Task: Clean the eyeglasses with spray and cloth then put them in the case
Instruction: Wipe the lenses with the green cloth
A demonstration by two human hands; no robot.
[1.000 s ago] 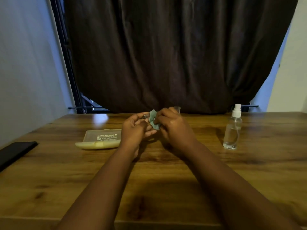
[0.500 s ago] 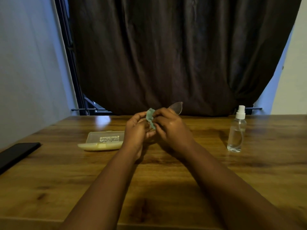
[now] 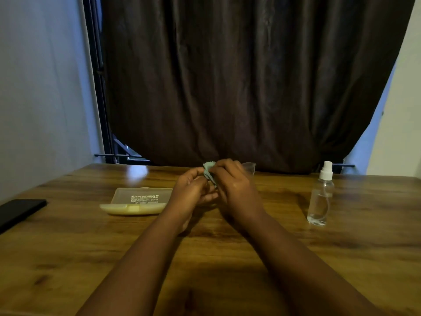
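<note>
The glasses (image 3: 248, 168) are held above the bench (image 3: 227, 258), mostly hidden behind the two hands; only one clear lens shows, pale and see-through, poking out past the right hand (image 3: 237, 190) against the dark curtain (image 3: 239, 76). A small pale green cloth (image 3: 209, 171) with a zigzag edge is bunched just left of that lens, between the hands. The right grip is clamped on the cloth, fingers curled over it. The left hand (image 3: 192, 192) has its fingers curled in toward the glasses, thumb up beside the cloth; its grip on the frame is hidden, so I cannot tell what it pinches. Left of the glasses, on the bench, a translucent case (image 3: 136, 200) lies open. Right of them a clear bottle (image 3: 320, 197) with a white spray top stands upright, well apart. Far left of the glasses, a black slab (image 3: 20, 210) lies at the bench edge.
</note>
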